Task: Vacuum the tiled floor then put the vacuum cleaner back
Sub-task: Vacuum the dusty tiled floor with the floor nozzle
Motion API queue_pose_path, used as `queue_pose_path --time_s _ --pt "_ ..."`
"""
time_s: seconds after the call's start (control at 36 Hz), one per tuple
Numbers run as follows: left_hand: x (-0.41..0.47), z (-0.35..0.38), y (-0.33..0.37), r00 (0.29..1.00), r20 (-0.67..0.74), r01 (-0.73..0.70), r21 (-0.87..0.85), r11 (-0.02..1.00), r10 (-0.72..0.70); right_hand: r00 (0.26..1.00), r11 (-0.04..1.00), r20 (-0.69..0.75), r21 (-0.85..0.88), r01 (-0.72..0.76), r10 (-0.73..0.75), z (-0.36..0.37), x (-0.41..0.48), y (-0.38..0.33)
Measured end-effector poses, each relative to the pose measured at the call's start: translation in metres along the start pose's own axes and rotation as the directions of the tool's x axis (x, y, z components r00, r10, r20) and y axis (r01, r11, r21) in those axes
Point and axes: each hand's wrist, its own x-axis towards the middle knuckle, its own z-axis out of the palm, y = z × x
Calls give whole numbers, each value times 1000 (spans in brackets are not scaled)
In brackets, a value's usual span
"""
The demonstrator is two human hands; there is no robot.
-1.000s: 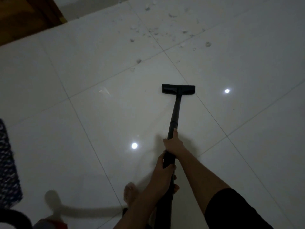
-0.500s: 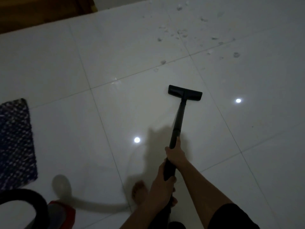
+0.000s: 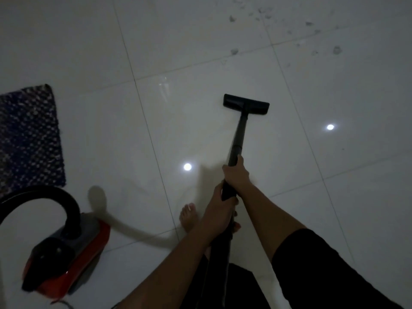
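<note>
Both hands grip the black vacuum wand (image 3: 238, 139). My right hand (image 3: 236, 175) is higher on the tube and my left hand (image 3: 219, 210) holds it just below. The flat black floor head (image 3: 246, 104) rests on the white tiled floor (image 3: 178, 41) in front of me. Scattered bits of grey debris (image 3: 234, 51) lie on the tiles beyond the head, towards the upper right. The red and black vacuum body (image 3: 66, 248) sits at the lower left, with its black hose (image 3: 40, 195) arching up from it.
A dark patterned mat (image 3: 29, 137) lies at the left edge. My bare foot (image 3: 189, 217) stands on the tiles just left of the wand. A grey cord or hose shadow (image 3: 133, 230) runs from the vacuum body towards me. Two ceiling lights reflect in the glossy tiles.
The view has swung left and down: the vacuum body and the mat have come into view, the wooden door has gone. The debris now lies farther right. Both hands keep their grip.
</note>
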Motion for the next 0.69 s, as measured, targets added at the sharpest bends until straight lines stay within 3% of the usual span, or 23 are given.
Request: queue_pose_path --time_s 0.19,0.69 --pt "-8 -24 1 1000 -19 -12 -27 1000 12 996 1000 92 -13 2 -1 19 -4 -14" --pt "92 -33 109 995 -33 -95 -59 994 94 987 991 156 -114 64 -46 -10 104 -131"
